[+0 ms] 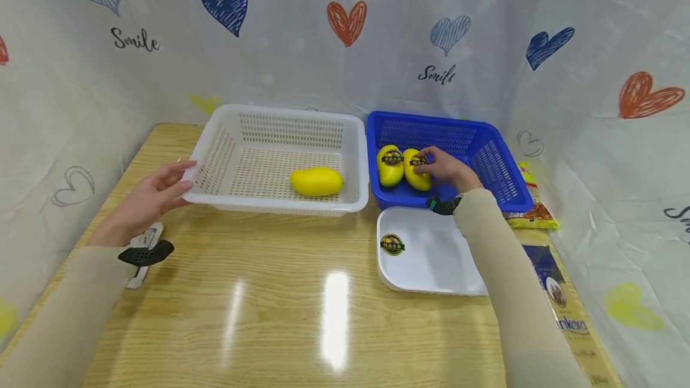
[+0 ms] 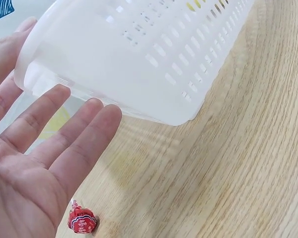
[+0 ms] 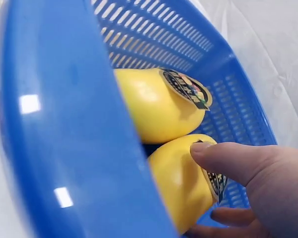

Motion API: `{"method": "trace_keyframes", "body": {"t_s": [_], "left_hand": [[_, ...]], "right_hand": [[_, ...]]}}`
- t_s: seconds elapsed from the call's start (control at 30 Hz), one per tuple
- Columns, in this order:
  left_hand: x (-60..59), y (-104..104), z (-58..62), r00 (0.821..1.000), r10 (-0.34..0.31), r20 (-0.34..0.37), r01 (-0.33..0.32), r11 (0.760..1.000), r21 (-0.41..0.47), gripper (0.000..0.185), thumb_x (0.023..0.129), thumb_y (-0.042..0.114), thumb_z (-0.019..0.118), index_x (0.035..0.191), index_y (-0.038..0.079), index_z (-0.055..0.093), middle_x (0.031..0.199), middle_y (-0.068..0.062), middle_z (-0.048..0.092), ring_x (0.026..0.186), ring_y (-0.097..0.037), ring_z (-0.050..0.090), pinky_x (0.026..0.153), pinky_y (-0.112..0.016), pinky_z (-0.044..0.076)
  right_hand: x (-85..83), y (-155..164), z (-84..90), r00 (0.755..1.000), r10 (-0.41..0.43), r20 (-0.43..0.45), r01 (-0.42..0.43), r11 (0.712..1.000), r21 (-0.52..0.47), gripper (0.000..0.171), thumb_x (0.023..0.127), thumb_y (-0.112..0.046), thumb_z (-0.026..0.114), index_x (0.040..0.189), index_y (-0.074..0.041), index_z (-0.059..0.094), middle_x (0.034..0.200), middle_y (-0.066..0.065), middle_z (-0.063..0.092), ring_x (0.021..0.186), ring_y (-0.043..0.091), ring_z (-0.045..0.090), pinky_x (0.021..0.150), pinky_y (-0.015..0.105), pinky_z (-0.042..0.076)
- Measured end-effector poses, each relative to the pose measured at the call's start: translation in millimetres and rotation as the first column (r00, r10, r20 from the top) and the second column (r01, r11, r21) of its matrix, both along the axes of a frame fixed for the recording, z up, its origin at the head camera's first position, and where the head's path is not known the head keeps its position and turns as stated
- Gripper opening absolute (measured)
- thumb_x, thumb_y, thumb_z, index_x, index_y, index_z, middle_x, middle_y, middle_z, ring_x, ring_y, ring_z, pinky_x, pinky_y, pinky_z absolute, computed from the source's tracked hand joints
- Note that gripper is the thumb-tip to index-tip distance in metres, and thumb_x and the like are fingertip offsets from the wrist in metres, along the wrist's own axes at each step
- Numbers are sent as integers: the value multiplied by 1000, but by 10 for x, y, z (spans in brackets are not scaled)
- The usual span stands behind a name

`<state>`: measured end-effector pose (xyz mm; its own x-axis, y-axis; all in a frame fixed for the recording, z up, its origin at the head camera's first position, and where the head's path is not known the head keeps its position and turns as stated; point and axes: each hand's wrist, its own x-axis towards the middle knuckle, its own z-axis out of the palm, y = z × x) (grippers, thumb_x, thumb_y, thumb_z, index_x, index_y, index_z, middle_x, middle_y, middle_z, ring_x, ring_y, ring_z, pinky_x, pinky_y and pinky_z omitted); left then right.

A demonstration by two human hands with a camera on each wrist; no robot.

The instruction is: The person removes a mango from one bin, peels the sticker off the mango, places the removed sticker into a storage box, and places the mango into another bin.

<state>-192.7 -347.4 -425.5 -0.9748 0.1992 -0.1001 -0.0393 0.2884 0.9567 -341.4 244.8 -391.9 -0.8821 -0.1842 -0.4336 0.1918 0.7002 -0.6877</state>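
Observation:
Inside the blue basket (image 1: 458, 202) lie two yellow mangoes with dark round stickers. My right hand (image 1: 444, 169) holds the right mango (image 3: 181, 183), its thumb on the skin by the sticker and its other fingers partly hidden below. The left mango (image 1: 390, 166) lies against it. My left hand (image 2: 35, 163) is at the left end of the white basket (image 1: 280, 204), its thumb at the rim and several straight, spread fingers touching or close to the outer wall. A single mango (image 1: 316, 181) lies on the white basket's floor, in the right half.
A white tray (image 1: 431, 256) with a loose round sticker (image 1: 392, 244) on it stands before the blue basket. Snack packages (image 1: 530, 202) lie along the right edge. A red-wrapped candy (image 2: 83, 220) is near the left hand. Printed curtains (image 1: 345, 76) enclose the wooden table (image 1: 269, 292).

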Motion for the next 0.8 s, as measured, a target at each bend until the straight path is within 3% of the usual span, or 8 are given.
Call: {"method": "trace_keyframes", "body": {"t_s": [0.13, 0.33, 0.5, 0.63, 0.73, 0.8], "left_hand": [[-1, -2, -4, 1000, 2, -14, -2, 1000, -9, 56, 103, 29, 49, 154, 21, 28, 149, -8, 34, 112, -2, 55, 88, -23, 53], [-13, 4, -2, 1000, 3, -20, -3, 1000, -16, 56, 103, 29, 49, 154, 20, 28, 147, -7, 36, 111, -2, 56, 87, -24, 53], [-25, 19, 0, 1000, 8, -18, -8, 1000, 6, 56, 103, 25, 50, 154, 18, 28, 148, -8, 35, 111, -2, 55, 86, -22, 53], [-24, 21, -6, 1000, 10, -8, -10, 1000, 27, 56, 103, 23, 50, 154, 17, 27, 148, -8, 35, 112, -2, 55, 85, -21, 53], [-21, 19, -6, 1000, 10, -7, -10, 999, 40, 57, 103, 23, 51, 154, 17, 28, 148, -8, 35, 112, -3, 54, 86, -21, 53], [-20, 17, -5, 1000, 9, -9, -8, 999, 46, 57, 103, 23, 51, 154, 17, 28, 148, -6, 35, 112, -3, 54, 86, -21, 53]], "right_hand": [[1, -7, 2, 999, 5, 39, -3, 999, -49, 55, 100, -16, 57, 148, -8, 29, 149, 27, 28, 131, 42, 39, 100, 56, 44], [62, 34, 38, 1000, 7, 29, -6, 1000, -28, 56, 100, -14, 56, 150, -9, 30, 151, 27, 27, 131, 42, 40, 101, 56, 43], [178, 69, 210, 999, 3, -51, -6, 998, -65, 53, 102, -17, 53, 151, -14, 32, 153, 26, 22, 126, 41, 42, 98, 55, 46], [420, -11, 471, 984, 9, -180, -34, 990, -137, 54, 102, -24, 55, 151, -20, 34, 150, 22, 25, 122, 36, 45, 96, 51, 48], [729, -169, 675, 956, 101, -276, -151, 974, -167, 52, 102, -26, 54, 151, -23, 36, 148, 16, 29, 121, 36, 49, 96, 50, 49], [983, -314, 771, 919, 198, -341, -266, 950, -164, 50, 102, -24, 53, 149, -21, 38, 146, 13, 31, 121, 37, 49, 94, 49, 49]]}}
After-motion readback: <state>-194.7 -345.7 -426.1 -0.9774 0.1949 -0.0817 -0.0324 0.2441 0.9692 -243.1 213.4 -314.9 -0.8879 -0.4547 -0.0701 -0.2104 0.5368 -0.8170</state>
